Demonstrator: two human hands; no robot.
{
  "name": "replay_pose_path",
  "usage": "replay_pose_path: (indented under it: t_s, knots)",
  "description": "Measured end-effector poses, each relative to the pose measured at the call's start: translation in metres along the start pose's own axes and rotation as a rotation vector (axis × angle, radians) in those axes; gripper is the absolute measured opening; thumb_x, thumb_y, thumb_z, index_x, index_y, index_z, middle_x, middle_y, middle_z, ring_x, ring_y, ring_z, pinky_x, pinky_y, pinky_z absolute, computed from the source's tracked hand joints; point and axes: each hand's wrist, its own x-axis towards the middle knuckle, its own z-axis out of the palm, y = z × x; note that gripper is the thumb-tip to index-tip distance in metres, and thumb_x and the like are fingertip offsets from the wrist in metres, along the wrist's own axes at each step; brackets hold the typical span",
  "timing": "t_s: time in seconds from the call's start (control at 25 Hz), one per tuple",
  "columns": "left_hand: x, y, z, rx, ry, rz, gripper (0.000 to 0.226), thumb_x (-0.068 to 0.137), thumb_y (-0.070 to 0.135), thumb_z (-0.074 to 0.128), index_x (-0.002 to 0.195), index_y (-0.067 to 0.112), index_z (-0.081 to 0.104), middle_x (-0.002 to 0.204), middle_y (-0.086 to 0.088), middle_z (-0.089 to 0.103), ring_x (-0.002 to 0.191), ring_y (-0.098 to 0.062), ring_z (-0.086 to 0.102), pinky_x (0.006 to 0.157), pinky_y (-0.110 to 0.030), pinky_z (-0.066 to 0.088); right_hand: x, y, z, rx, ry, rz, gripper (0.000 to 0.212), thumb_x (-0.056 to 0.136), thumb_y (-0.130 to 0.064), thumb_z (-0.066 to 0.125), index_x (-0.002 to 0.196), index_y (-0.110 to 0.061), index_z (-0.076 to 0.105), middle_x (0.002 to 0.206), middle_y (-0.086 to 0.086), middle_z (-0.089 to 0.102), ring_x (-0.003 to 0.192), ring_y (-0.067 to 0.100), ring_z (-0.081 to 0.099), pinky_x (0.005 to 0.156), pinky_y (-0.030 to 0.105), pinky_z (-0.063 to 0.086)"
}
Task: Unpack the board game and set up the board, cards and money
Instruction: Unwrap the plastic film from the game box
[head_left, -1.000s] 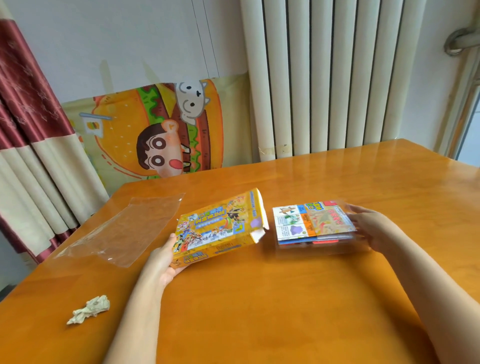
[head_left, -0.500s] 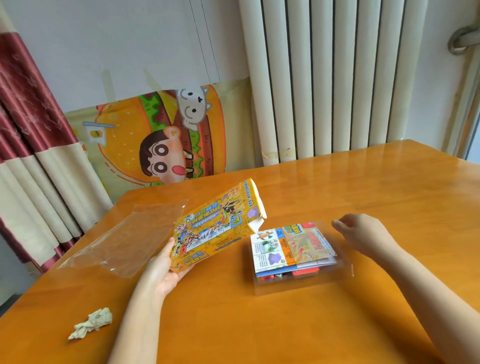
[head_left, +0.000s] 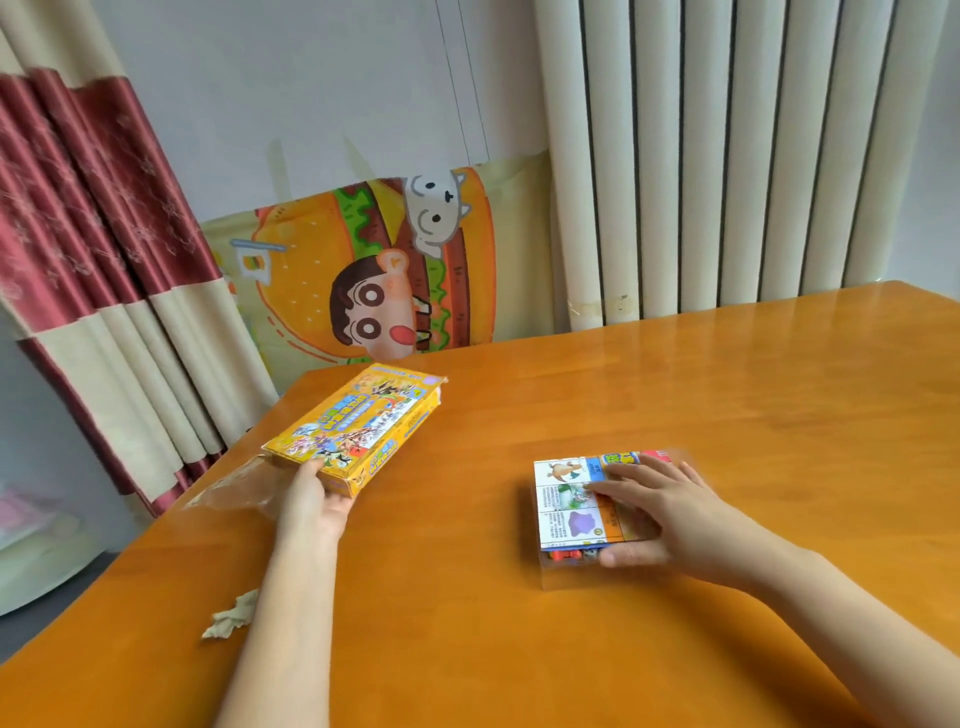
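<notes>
Two task things sit well apart on the tabletop (head_left: 727, 415): a clear pack (head_left: 563, 512) of printed cards and small coloured pieces lies flat near the middle, and the yellow game box (head_left: 363, 431) is off to the left, close to the far left corner. Between them is bare wood with nothing in the way. A sheet of plastic wrap (head_left: 228, 493) lies just left of the box at the table's left edge, partly under it, and a crumpled scrap of paper (head_left: 231, 618) sits nearer the front edge, beside the left forearm. Wide free surface stretches to the right and toward the radiator (head_left: 727, 156) behind; a cartoon poster (head_left: 374, 270) and a red and cream curtain (head_left: 104, 234) stand past the far and left edges. The right hand (head_left: 675, 514) lies palm down over the right half of the pack, its fingers (head_left: 618, 487) straight and spread across the top, thumb against the near side. The left hand (head_left: 317, 499) reaches forward with the arm outstretched and grips the box's near corner, thumb on top and the other fingers hidden beneath; whether the box's far end rests on the wood cannot be told.
</notes>
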Motion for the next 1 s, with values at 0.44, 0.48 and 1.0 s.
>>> replay_pose_path:
  t_s: [0.44, 0.48, 1.0]
  knots:
    - [0.046, 0.027, -0.023, 0.223, 0.273, -0.062, 0.033, 0.1, 0.008, 0.035, 0.131, 0.015, 0.045, 0.143, -0.006, 0.046, 0.115, -0.022, 0.051, 0.096, -0.037, 0.038, 0.002, 0.004, 0.005, 0.059, -0.019, 0.033, 0.107, 0.049, -0.102, 0.019, 0.144, -0.052, 0.02, 0.158, -0.016, 0.011, 0.148, 0.014, -0.001, 0.12, 0.038, 0.01]
    - [0.043, 0.026, -0.024, 0.228, 0.267, -0.048, 0.028, 0.1, 0.008, 0.035, 0.125, 0.015, 0.046, 0.144, -0.009, 0.044, 0.105, -0.021, 0.049, 0.091, -0.035, 0.039, 0.002, 0.004, 0.005, 0.055, -0.022, 0.031, 0.108, 0.048, -0.102, 0.018, 0.144, -0.052, 0.019, 0.158, -0.016, 0.011, 0.147, 0.014, -0.001, 0.119, 0.037, 0.011]
    - [-0.021, 0.019, 0.01, 0.405, 0.204, 0.067, 0.009, 0.093, 0.006, 0.047, 0.088, 0.01, 0.053, 0.104, -0.007, 0.052, 0.1, -0.025, 0.043, 0.083, -0.031, 0.042, -0.004, -0.016, -0.005, 0.057, 0.104, 0.107, 0.085, 0.071, -0.079, 0.048, 0.143, -0.034, 0.039, 0.15, -0.011, 0.037, 0.136, 0.011, 0.038, 0.106, 0.028, 0.037]
